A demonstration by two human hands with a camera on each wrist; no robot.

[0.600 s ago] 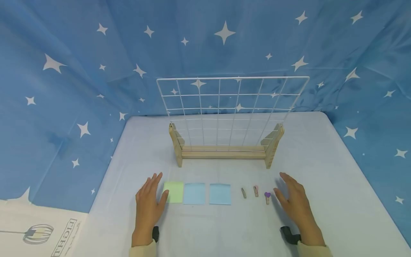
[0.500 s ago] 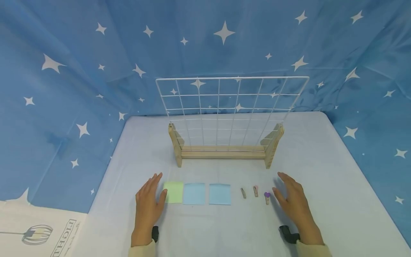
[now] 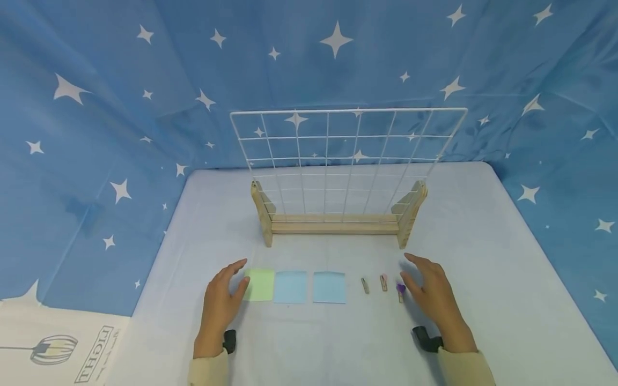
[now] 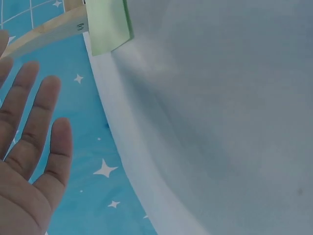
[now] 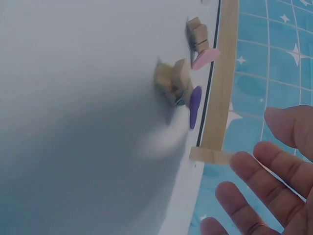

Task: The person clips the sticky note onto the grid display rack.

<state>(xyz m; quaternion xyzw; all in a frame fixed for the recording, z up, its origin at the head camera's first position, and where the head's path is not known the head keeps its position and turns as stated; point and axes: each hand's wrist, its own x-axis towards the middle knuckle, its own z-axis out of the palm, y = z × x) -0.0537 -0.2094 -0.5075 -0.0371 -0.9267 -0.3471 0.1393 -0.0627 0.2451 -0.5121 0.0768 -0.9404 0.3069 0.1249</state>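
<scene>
My left hand [image 3: 219, 300] hovers beside a green sticky note [image 3: 260, 285], fingers relaxed and nothing held. In the left wrist view its fingers [image 4: 41, 112] spread apart, with the note beyond them. Two blue notes, a left one [image 3: 291, 287] and a right one [image 3: 329, 288], continue the row. On the right lie three small wooden clothespins: a plain-looking one [image 3: 365, 285], one with a pink top [image 3: 383, 282] and one with a purple heart [image 3: 401, 289]. My right hand [image 3: 432, 295] is nearest the purple-heart clothespin, holding nothing; the right wrist view shows its fingers [image 5: 274, 191] loosely extended.
Behind the notes stands a white wire grid [image 3: 348, 136] in a wooden base [image 3: 335, 227]. A white cloth covers the table [image 3: 309, 343]. Blue star-patterned curtain [image 3: 270, 75] surrounds the back and sides. A printed cloth [image 3: 63, 343] lies at the lower left.
My right hand has shifted left and slightly up, closer to the purple-heart clothespin. The left fingers have bent inward a little by the green note. The whole head view has shifted slightly.
</scene>
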